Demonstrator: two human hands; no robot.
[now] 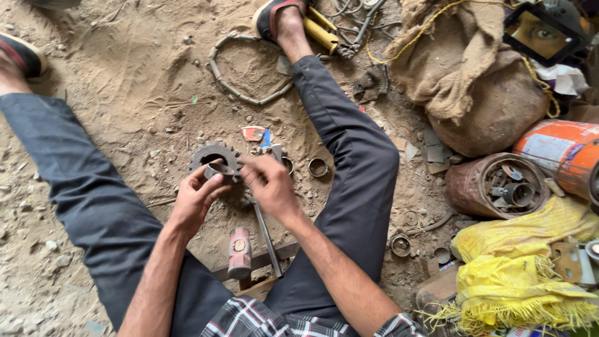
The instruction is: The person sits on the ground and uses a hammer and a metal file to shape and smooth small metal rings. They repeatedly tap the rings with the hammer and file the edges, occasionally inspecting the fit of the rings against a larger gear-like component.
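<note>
Nearest lies a short rust-red iron hammer head (239, 252) on the sand. Just beyond it both forearms reach forward; the left hand (196, 196) and right hand (269, 184) pinch a small grey metal ring (219, 169) between fingertips, partly hiding it. Behind the hammer, touching the ring, lies a dark toothed steel sprocket (215, 155), half covered.

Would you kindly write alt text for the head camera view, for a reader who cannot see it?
A person sits on sandy ground with legs apart, the left hand and right hand together holding a small metal ring over a toothed gear. A hammer lies between the legs, and a rusty can of metal parts sits to the right.
</note>
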